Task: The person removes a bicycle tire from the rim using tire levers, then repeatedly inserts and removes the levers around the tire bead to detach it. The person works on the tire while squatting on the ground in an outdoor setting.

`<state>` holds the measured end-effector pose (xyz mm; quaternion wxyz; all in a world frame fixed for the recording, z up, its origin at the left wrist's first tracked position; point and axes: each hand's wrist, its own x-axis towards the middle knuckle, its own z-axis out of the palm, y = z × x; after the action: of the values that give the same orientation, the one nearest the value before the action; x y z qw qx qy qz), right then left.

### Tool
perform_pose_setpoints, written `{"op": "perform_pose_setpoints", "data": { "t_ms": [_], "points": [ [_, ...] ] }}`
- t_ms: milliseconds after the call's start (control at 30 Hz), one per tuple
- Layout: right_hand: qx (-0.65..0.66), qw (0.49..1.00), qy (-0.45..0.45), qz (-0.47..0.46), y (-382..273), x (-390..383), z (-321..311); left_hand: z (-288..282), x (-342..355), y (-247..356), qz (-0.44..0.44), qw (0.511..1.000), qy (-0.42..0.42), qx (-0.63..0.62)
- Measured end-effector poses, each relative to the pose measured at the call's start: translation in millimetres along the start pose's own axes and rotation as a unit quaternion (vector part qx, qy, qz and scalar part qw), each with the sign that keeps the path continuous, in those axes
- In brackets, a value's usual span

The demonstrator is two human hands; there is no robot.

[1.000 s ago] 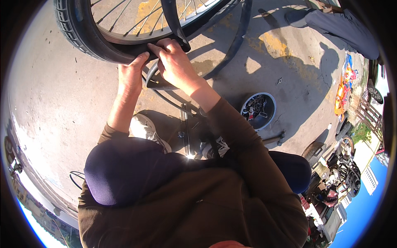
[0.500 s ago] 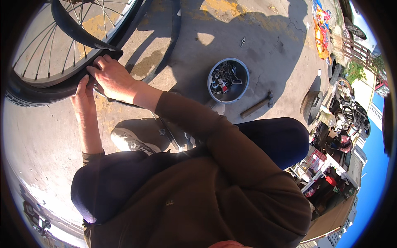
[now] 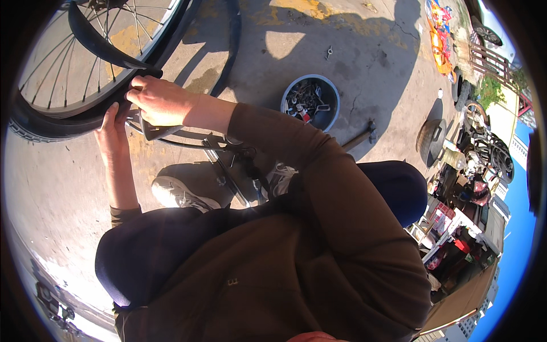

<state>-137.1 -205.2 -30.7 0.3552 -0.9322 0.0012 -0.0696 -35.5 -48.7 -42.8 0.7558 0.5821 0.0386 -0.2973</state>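
A spoked bicycle wheel [image 3: 68, 74] stands at the upper left, its black tire [image 3: 51, 128] partly away from the rim. A curved black rubber strip [image 3: 94, 43], perhaps inner tube, lies across the spokes and ends by my right hand. My left hand [image 3: 113, 134] grips the tire from the near side, thumb up along its wall. Just beyond it, my right hand [image 3: 162, 102] is closed, fingertips pinching the tire's edge close to the left thumb. What lies under those fingertips is hidden. Black bike parts [image 3: 242, 157] show below my right forearm.
A metal bowl [image 3: 337, 105] of small parts sits on the concrete, a hammer [image 3: 359, 137] beside it. A long black rubber loop [image 3: 232, 45] lies beyond the wheel. Metal bars [image 3: 228, 176] lie between my shoes. A black round pan-like object [image 3: 431, 142] and clutter stand right.
My right hand has shifted slightly right and nearer, still at the tire, its forearm swinging right and uncovering bike parts below. The left hand has barely moved.
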Motion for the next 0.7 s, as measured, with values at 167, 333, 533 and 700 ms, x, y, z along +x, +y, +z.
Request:
{"op": "perform_pose_setpoints", "data": {
  "t_ms": [167,333,533,700],
  "points": [
    [0.040,0.950,-0.308,0.020,56,-23,-102,-12,8,-2,0.017,0.999,0.037,0.017],
    [-0.112,0.809,-0.560,0.140,104,-118,-167,-22,21,-14,0.011,1.000,0.027,-0.010],
    [-0.270,0.890,-0.364,-0.045,127,-227,-173,-16,14,-8,0.015,0.999,0.029,0.007],
    [-0.283,0.899,-0.334,-0.022,128,-233,-182,-17,16,-8,0.018,0.999,0.028,0.002]
  ]
}}
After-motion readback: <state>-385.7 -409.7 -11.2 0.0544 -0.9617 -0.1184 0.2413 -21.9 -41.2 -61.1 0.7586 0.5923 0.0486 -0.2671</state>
